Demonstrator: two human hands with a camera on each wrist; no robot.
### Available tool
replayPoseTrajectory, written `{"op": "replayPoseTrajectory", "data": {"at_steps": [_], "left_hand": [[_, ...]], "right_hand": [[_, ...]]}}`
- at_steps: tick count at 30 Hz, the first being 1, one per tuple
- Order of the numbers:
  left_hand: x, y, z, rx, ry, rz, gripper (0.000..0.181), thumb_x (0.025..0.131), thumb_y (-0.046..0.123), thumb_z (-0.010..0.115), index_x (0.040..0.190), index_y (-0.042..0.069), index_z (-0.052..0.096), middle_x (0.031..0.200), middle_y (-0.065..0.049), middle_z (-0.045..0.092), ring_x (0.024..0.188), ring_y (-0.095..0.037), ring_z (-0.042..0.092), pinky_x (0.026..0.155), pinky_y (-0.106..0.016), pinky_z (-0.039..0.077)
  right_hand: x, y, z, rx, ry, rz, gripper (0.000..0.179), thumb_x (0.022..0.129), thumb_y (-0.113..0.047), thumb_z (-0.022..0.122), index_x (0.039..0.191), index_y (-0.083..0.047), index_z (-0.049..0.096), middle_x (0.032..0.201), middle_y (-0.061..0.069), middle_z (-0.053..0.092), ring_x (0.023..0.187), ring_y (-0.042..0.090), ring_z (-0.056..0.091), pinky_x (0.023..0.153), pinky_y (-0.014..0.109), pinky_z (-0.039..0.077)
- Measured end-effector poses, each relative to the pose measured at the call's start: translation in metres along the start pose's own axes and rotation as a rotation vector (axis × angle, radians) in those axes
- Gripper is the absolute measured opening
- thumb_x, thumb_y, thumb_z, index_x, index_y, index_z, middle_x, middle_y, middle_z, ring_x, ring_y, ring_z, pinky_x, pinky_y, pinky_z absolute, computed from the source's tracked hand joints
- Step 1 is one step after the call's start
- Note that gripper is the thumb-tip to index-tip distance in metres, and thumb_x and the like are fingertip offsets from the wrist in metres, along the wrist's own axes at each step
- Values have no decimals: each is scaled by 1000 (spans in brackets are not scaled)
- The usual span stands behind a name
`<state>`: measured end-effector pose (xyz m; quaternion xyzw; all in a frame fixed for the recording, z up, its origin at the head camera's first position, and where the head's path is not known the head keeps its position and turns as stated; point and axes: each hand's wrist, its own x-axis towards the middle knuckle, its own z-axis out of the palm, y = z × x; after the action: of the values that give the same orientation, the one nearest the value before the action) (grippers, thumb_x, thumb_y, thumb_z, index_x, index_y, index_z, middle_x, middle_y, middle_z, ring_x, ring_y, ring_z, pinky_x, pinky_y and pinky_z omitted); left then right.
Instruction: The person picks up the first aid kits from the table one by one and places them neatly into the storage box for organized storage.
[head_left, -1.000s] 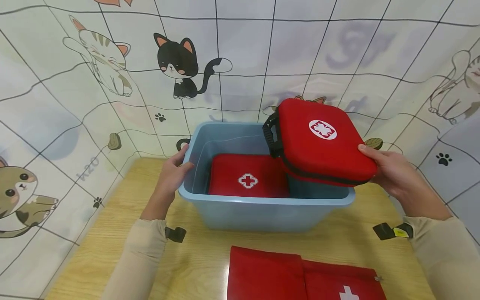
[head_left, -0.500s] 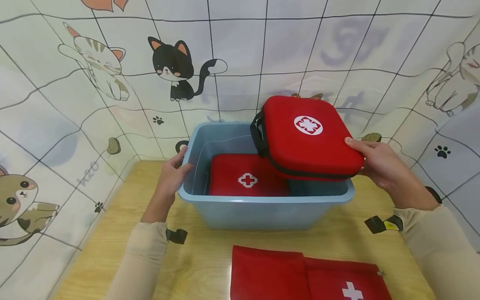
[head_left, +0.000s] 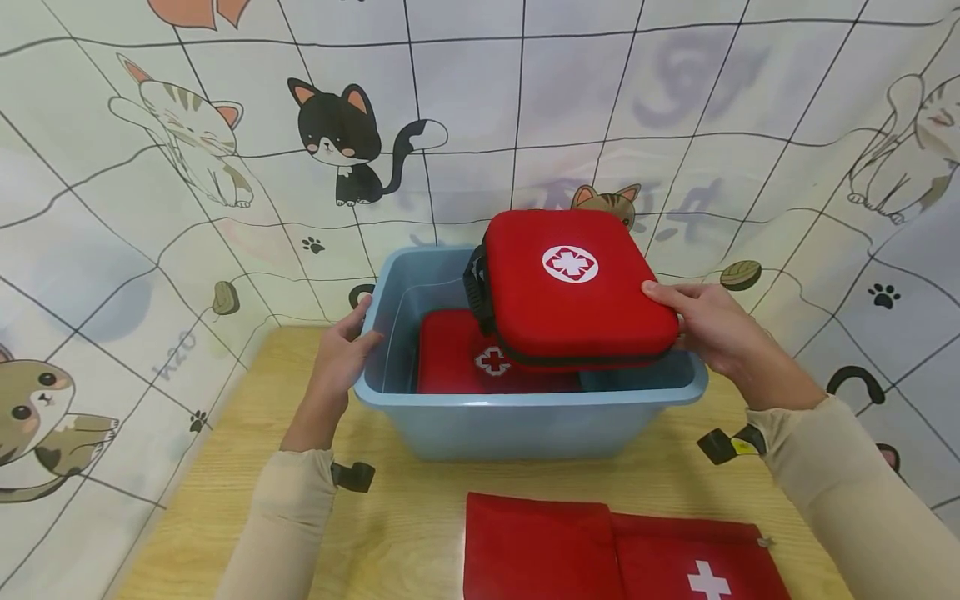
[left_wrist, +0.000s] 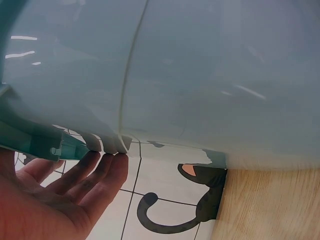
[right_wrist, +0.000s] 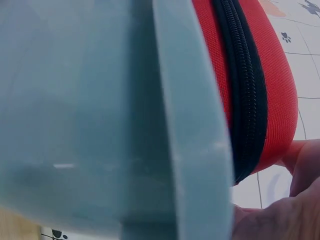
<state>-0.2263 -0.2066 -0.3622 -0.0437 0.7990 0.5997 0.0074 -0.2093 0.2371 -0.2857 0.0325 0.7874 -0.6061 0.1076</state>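
A red hard-shell first-aid case [head_left: 581,300] with a white round emblem, black zipper and black carry handle hangs tilted over the blue plastic storage bin [head_left: 525,425]. My right hand [head_left: 723,329] grips it by its right corner, thumb on top. In the right wrist view the case's zipped side [right_wrist: 245,95] stands just behind the bin's rim [right_wrist: 192,120]. Inside the bin lies a flatter red first-aid pouch [head_left: 450,358] with a cross emblem, partly covered by the case. With thumb over the rim and fingers against the outside, my left hand [head_left: 337,354] holds the bin's left end.
On the wooden table [head_left: 397,533], in front of the bin, lies an unfolded red fabric pouch [head_left: 540,546] with a white cross, cut off by the view's lower edge. A cat-patterned sheet [head_left: 480,100] rises close behind the bin and along both sides.
My right hand has carried the red case leftward and slightly lower over the bin, so it now covers more of the pouch inside. The left hand has stayed on the rim.
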Motion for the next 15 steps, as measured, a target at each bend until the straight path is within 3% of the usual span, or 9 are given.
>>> {"op": "replayPoseTrajectory", "data": {"at_steps": [15], "left_hand": [[0, 0, 1, -8, 7, 11, 63, 97, 15, 52, 156, 29, 33, 157, -14, 36, 138, -35, 40, 111, -55, 34]], "right_hand": [[8, 6, 24, -15, -31, 5, 79, 100, -41, 55, 148, 14, 27, 88, -11, 67, 77, 10, 70, 76, 28, 58]]}}
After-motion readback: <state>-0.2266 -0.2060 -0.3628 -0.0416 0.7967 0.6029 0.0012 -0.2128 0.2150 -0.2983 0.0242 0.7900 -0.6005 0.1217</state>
